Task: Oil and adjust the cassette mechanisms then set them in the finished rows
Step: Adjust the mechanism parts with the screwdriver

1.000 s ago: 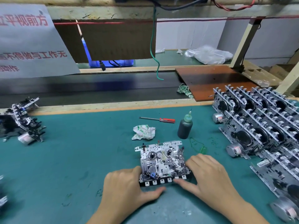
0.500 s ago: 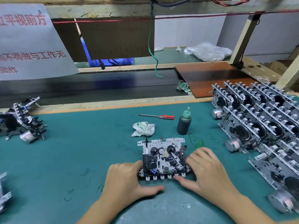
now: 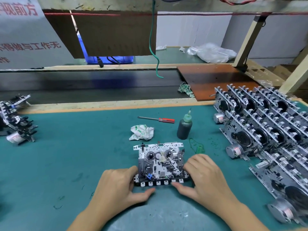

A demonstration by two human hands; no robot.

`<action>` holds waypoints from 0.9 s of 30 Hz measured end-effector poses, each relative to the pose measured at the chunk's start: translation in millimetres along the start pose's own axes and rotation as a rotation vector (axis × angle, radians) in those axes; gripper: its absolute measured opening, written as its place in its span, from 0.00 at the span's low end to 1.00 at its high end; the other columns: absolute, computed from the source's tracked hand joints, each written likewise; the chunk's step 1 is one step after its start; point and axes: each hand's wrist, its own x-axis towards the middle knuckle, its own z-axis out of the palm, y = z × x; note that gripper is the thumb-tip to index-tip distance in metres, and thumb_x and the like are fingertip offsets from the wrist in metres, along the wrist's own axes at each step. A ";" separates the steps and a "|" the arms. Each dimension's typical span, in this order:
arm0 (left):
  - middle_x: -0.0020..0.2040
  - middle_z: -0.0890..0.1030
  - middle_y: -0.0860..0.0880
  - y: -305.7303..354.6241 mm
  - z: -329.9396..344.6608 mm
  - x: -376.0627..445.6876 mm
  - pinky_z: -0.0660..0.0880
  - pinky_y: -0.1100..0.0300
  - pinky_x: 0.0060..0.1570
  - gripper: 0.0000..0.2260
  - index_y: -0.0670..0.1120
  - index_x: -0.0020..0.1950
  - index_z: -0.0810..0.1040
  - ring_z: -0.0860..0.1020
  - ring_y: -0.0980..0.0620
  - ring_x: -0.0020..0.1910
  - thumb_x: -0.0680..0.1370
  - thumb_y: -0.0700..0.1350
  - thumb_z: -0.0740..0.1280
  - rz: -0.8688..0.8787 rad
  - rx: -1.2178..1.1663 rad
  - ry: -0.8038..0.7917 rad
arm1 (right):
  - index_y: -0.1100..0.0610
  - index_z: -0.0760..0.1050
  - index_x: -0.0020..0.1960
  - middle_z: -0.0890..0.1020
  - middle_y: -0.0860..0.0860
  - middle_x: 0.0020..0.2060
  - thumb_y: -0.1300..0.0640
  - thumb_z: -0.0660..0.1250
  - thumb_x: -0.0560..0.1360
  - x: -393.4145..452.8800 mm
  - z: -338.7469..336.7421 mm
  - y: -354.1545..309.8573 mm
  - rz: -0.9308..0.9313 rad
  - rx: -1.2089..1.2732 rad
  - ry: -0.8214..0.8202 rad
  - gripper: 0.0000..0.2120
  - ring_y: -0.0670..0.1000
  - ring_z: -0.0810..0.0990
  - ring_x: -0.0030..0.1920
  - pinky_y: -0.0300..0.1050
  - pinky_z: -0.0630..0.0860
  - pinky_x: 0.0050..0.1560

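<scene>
A cassette mechanism (image 3: 160, 162) lies flat on the green mat (image 3: 66, 155) in front of me, reels up, with its row of white keys towards me. My left hand (image 3: 116, 187) grips its left end, thumb along the front edge under the keys. At the right end my right hand (image 3: 205, 177) holds it the same way, fingers curled over the side and thumb at the front. A dark oil bottle (image 3: 184, 127) with a green nozzle stands just behind. The finished rows (image 3: 266, 127) of mechanisms stand on edge at the right.
A red-handled screwdriver (image 3: 158, 119) and a crumpled paper (image 3: 141, 132) lie behind the mechanism. More mechanisms (image 3: 15, 120) are piled at the left edge. A dark conveyor belt (image 3: 83, 85) runs beyond the mat, with a brown board (image 3: 216, 80) at its right.
Both hands stay on the ends of the mechanism, which has barely moved. My view has shifted slightly.
</scene>
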 end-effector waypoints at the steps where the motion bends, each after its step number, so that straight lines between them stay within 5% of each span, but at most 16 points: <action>1: 0.18 0.66 0.53 -0.1 0.6 0.6 0.63 0.67 0.17 0.23 0.46 0.25 0.66 0.67 0.54 0.17 0.65 0.65 0.63 0.001 0.012 0.012 | 0.57 0.71 0.31 0.72 0.48 0.29 0.38 0.63 0.71 0.4 1.0 -1.3 0.010 0.021 0.005 0.22 0.52 0.72 0.33 0.43 0.68 0.45; 9: 0.18 0.65 0.51 -2.8 -0.2 5.3 0.59 0.67 0.17 0.32 0.45 0.25 0.65 0.66 0.48 0.16 0.77 0.69 0.50 0.035 0.059 0.110 | 0.57 0.69 0.31 0.70 0.48 0.30 0.35 0.69 0.66 0.1 1.5 0.4 0.024 0.188 -0.021 0.25 0.50 0.68 0.34 0.37 0.65 0.46; 16: 0.18 0.65 0.52 -1.3 -1.1 1.5 0.61 0.66 0.17 0.24 0.47 0.24 0.65 0.65 0.52 0.16 0.66 0.65 0.64 0.067 0.022 0.053 | 0.57 0.72 0.33 0.74 0.47 0.31 0.35 0.64 0.69 -0.9 2.0 2.6 0.060 0.143 -0.041 0.24 0.50 0.72 0.36 0.39 0.66 0.44; 22: 0.17 0.64 0.50 -3.1 -0.3 1.9 0.60 0.66 0.17 0.23 0.44 0.24 0.66 0.64 0.47 0.16 0.67 0.62 0.63 0.062 0.092 0.073 | 0.58 0.71 0.31 0.73 0.49 0.30 0.34 0.68 0.66 -0.1 -1.3 2.7 0.020 0.215 -0.063 0.26 0.51 0.71 0.35 0.41 0.67 0.44; 27: 0.17 0.65 0.51 3.7 -2.9 4.1 0.58 0.67 0.20 0.29 0.45 0.23 0.67 0.67 0.49 0.16 0.64 0.72 0.61 -0.010 0.089 0.046 | 0.58 0.72 0.31 0.74 0.48 0.30 0.38 0.65 0.69 -2.0 3.3 -1.3 0.061 0.184 -0.020 0.23 0.52 0.73 0.34 0.43 0.68 0.42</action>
